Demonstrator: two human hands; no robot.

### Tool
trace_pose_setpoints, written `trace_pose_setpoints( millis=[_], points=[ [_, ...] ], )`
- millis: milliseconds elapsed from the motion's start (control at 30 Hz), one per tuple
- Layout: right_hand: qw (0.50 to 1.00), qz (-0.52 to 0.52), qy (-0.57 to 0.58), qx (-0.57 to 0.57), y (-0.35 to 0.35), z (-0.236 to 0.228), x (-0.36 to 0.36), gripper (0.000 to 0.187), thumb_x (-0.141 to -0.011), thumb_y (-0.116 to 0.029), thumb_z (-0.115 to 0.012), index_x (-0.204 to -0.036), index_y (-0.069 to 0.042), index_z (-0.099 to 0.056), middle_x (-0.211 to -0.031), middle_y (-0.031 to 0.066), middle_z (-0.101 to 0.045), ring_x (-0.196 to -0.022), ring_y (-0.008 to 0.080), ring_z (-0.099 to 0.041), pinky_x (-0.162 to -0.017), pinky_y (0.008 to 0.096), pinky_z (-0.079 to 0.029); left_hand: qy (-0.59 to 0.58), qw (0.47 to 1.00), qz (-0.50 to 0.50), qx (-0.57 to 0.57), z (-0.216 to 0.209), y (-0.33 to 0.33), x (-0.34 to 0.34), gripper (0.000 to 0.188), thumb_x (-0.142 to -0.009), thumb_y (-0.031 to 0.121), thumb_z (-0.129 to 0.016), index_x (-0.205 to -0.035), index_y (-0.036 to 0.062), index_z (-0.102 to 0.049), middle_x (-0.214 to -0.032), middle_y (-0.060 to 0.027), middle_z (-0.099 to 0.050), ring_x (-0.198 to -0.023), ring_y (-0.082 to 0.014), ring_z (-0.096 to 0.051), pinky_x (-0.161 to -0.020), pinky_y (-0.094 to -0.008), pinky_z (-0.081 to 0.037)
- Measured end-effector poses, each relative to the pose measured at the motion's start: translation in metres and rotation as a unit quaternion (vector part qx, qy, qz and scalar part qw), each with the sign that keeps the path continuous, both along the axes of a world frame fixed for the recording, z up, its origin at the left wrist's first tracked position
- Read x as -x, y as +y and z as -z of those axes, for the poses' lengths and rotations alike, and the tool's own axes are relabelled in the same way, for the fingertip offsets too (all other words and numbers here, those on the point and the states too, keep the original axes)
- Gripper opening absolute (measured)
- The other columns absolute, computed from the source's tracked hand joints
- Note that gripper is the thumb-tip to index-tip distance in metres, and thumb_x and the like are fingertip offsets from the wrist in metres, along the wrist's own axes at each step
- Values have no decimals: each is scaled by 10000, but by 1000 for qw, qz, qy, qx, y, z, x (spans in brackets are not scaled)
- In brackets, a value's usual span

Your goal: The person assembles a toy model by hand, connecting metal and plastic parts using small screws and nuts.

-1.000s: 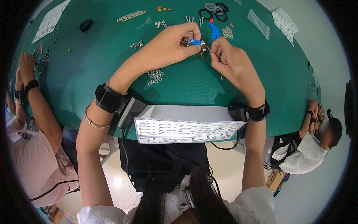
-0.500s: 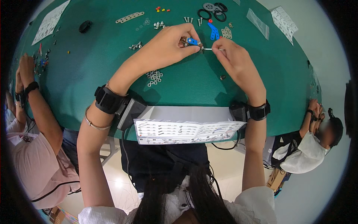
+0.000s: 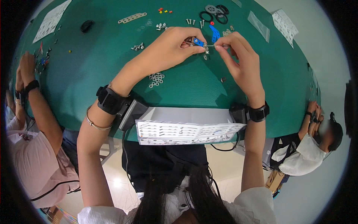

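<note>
My left hand (image 3: 173, 44) is closed around a small assembly (image 3: 198, 42) with a blue piece and metal parts, raised over the green table. My fingers hide much of it. A small metal bracket (image 3: 206, 56) shows below its right end. My right hand (image 3: 241, 58) pinches a thin metal rod-like tool (image 3: 211, 46) between thumb and fingers. The rod's left end reaches the right end of the assembly; the exact contact is too small to make out. Blue angled plates (image 3: 214, 34) lie just beyond my right fingers.
Nuts (image 3: 156, 79) and screws (image 3: 138, 46) lie beside my left forearm. Black rings and a grey wheel (image 3: 211, 9) sit at the back, near a plastic bag (image 3: 258, 27). A folded instruction sheet (image 3: 188, 132) stands at the near edge. Co-workers (image 3: 41, 164) sit on both sides.
My right hand has turned, its fingers lifting and spreading more around the tool. Both hands and the assembly appear slightly further right and lower, partly from a small shift of the view.
</note>
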State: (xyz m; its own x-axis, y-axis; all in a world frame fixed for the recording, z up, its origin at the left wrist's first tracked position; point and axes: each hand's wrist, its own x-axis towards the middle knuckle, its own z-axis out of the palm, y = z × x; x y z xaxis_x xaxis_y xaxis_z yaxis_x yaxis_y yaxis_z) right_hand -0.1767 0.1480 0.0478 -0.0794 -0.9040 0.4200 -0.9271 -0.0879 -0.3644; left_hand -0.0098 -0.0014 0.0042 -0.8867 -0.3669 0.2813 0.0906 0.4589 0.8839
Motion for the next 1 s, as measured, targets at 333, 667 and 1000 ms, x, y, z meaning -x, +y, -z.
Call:
trace_pose_setpoints(
  millis=[333, 667, 1000],
  points=[
    [999, -12, 41, 22, -1, 2, 0, 113, -860, -97, -723, -948, -65, -660, -934, 65, -626, -851, 270, -660, -693, 369, -537, -35, 999, -8, -11, -4, 3, -1, 209, -917, 160, -724, -1051, 10, -668, -657, -67, -516, -586, -105, -425, -558, -295, -378],
    [994, -62, 78, 44, -6, 0, 0, 151, -840, -56, -719, -970, -49, -644, -948, 76, -618, -861, 291, -639, -710, 405, -532, 39, 990, -14, 137, -1, 2, -3, 210, -929, 150, -690, -1078, 14, -628, -884, -185, -654, -779, -357, -639, -684, -424, -502],
    [999, -24, 23, 22, -5, 2, -10, 132, -887, -101, -719, -954, -67, -611, -931, 66, -599, -750, 267, -669, -617, 392, -540, 7, 982, -28, 188, -3, 5, -9, 227, -933, 149, -678, -1090, 6, -598, -921, -191, -658, -881, -387, -653, -758, -470, -514]
  ],
)
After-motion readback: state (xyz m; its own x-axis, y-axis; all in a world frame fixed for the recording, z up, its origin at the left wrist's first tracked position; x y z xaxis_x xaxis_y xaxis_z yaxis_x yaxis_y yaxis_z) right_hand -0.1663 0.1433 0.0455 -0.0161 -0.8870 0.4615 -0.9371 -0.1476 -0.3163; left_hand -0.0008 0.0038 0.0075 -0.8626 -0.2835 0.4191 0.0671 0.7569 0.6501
